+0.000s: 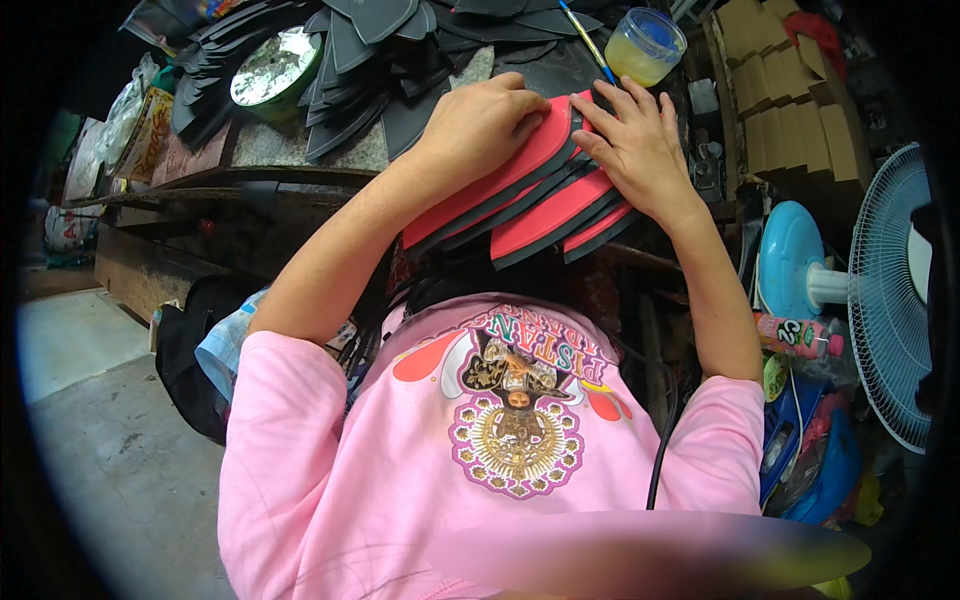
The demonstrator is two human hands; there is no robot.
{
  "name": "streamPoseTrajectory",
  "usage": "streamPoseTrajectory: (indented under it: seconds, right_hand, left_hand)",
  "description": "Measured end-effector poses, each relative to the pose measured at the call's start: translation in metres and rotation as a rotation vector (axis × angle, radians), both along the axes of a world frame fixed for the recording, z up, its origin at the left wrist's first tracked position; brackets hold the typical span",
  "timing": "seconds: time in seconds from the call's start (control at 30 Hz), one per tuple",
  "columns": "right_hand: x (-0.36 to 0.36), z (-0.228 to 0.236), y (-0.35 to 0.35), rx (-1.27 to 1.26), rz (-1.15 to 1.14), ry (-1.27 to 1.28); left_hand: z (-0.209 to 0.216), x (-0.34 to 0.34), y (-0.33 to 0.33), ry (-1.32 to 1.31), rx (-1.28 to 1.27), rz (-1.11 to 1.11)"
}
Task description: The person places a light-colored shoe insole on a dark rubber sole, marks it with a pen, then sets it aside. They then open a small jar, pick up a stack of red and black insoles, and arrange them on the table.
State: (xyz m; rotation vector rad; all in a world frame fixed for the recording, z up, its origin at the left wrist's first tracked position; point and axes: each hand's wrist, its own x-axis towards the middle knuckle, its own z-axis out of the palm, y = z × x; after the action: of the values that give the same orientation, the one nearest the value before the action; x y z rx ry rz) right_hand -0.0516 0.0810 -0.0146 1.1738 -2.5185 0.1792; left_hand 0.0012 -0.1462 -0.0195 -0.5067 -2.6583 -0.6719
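Observation:
A stack of red-faced, black-backed sole-shaped foam pieces lies fanned out at the table's near edge, over my lap. My left hand is closed, its curled fingers and thumb pressed on the far end of the top red sole. On the right side of the same end, my right hand has its fingers spread, the thumb and index fingertip touching the sole's dark edge. Just beyond the right fingers stands a clear tub of yellowish paste, with a thin brush beside it.
Many black sole-shaped pieces are heaped across the table, around a round shiny-topped can. Brown cardboard pieces are stacked at the far right. A blue fan and a pink-capped bottle stand near my right arm.

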Motion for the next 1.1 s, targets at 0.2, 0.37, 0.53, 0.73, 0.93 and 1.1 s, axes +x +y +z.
streamPoseTrajectory:
  seconds: [0.2, 0.37, 0.53, 0.73, 0.93, 1.1]
  right_hand:
    - [0.012, 0.008, 0.001, 0.057, 0.031, 0.115]
    - [-0.013, -0.005, -0.01, 0.034, -0.039, 0.052]
    - [-0.004, -0.005, -0.002, 0.029, 0.01, -0.026]
    - [0.051, 0.015, 0.007, 0.041, 0.143, -0.024]
    - [0.056, 0.022, -0.002, 0.014, 0.276, -0.205]
    - [0.007, 0.013, -0.005, -0.195, 0.036, -0.101]
  left_hand:
    - [-0.004, -0.001, 0.001, 0.059, 0.042, -0.009]
    - [-0.004, -0.002, 0.0, 0.061, 0.042, -0.009]
    - [-0.004, -0.001, 0.0, 0.063, 0.056, -0.008]
    - [-0.006, -0.003, 0.002, 0.052, 0.054, -0.001]
    - [-0.005, -0.002, 0.001, 0.044, 0.047, 0.004]
    - [-0.003, 0.0, 0.0, 0.038, 0.038, -0.003]
